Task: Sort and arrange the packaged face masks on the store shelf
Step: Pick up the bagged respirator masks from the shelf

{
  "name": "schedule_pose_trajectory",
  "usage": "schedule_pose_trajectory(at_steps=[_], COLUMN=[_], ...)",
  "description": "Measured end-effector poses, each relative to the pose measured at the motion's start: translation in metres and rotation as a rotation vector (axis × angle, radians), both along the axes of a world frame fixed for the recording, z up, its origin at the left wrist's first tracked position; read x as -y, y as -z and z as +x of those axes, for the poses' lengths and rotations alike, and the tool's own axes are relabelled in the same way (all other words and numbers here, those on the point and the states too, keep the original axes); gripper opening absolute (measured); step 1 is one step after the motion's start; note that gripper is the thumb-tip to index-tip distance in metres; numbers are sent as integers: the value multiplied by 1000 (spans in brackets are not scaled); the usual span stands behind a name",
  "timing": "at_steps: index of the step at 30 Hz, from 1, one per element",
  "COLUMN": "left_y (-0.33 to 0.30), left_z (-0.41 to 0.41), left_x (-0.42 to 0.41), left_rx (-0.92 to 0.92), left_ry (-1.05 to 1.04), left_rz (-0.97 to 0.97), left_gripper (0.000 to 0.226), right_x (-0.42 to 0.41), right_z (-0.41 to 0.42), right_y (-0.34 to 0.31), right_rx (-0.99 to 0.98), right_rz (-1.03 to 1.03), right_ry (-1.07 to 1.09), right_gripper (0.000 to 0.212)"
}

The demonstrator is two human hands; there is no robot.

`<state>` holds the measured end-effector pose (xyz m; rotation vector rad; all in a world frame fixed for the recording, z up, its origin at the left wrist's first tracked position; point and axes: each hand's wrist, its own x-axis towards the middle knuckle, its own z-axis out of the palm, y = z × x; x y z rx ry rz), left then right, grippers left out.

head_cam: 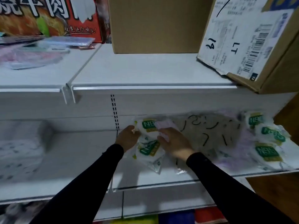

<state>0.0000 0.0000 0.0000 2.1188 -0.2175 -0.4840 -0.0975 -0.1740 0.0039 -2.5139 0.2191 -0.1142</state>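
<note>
— Mask packs (148, 148) — where are they?

— On the white middle shelf (77, 160), right in front of me. Two white packs with green labels lie between my hands, one behind the other.

— What is your left hand (127, 138) doing?

— It pinches the left edge of the far pack (148, 125), fingers curled on the plastic.

— And your right hand (175, 143)?

— It holds a pale pink pack (163, 124) by its near end, just beside the green labels. The fingers look curled round it, but it is blurry.

— Any more packs?

— Yes — three more green-label packs (267, 143) sit at the right end of the same shelf, one behind another. Between them and my hand lies a grey heap of masks (210, 131) with black loops.

— What is up top?

— A plain brown box (155, 23) and a box with a white label (249, 38) stand on the upper shelf (145, 68).
</note>
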Motion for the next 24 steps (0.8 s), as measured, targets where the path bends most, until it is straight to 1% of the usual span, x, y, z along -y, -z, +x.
schedule_pose_trajectory(at_steps=[1,2,3,4,5,8,9,10,12,13,15,17,20,22,23,24], left_y=[1,1,4,6,10,19,22,21,24,26,29,32,34,33,35,36], left_z=[1,2,3,5,10,20,20,19,17,17,23,27,27,27,30,33], left_x=[4,7,8,8,8,8,9,9,7,4,-2,-6,-7,-5,-4,-4], left_rx=[28,36,23,-3,-27,-92,-138,-207,-320,-346,-382,-459,-552,-574,-539,-488], left_ry=[-25,-62,-107,-152,-166,-95,-78,-78,-81,-91,-129,-166,-215,-267,-294,-331], left_rz=[54,107,127,136,129,141,107,31,-93,-129,-198,-290,-426,-500,-509,-515], left_gripper=[17,16,25,29,26,29,24,18,5,4,7,18,20,21,21,21], right_x=[3,4,6,5,6,0,-2,-5,-14,-17,-24,-26,-27,-30,-31,-30], right_z=[6,11,16,19,25,39,44,48,57,60,65,68,68,65,65,63], right_y=[5,7,15,17,24,34,40,44,54,58,59,54,48,47,48,46], right_rx=[15,18,6,-5,-3,47,52,43,22,17,69,123,231,284,306,315], right_rz=[-53,-85,-113,-126,-154,-276,-315,-378,-567,-639,-693,-684,-557,-456,-413,-375], right_ry=[-50,-87,-118,-148,-170,-194,-205,-206,-149,-103,-52,-19,39,15,6,20], right_gripper=[44,43,42,43,44,46,48,49,45,40,31,22,14,24,30,30])
